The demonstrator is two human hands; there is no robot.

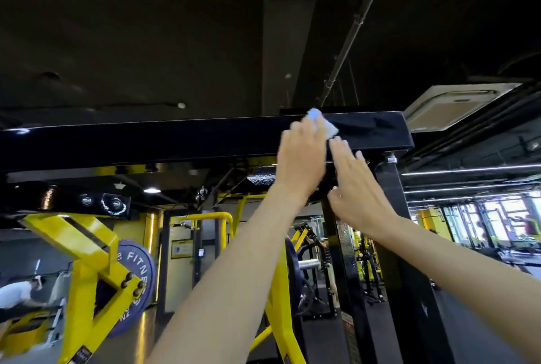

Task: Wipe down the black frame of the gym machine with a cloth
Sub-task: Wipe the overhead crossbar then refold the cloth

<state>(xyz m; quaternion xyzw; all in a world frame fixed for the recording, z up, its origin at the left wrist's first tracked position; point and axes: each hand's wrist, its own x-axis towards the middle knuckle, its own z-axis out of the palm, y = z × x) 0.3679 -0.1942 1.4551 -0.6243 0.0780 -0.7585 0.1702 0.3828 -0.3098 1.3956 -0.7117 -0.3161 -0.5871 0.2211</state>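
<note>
Reaching overhead in the head view, the left hand (301,158) holds a pale blue cloth (323,125) against the front face of the black beam (175,141). Its fingers are bent over the cloth, so only a corner shows above and to the right of them, and the hand is a little blurred. The right hand (354,185) holds nothing. Its fingers are straight and slightly spread, just below and to the right of the cloth, where the beam meets the black post (392,217); whether they actually touch the metal I cannot tell. The beam's long axis runs left to right across the view, and the cloth sits close to its right end, with nearly all of the beam stretching away to the left. As I judge it, the wipe has to follow that axis, and the left hand, already on the cloth, is the one to carry it. A stroke to the right would quickly meet the right fingertips and the beam's end.
</note>
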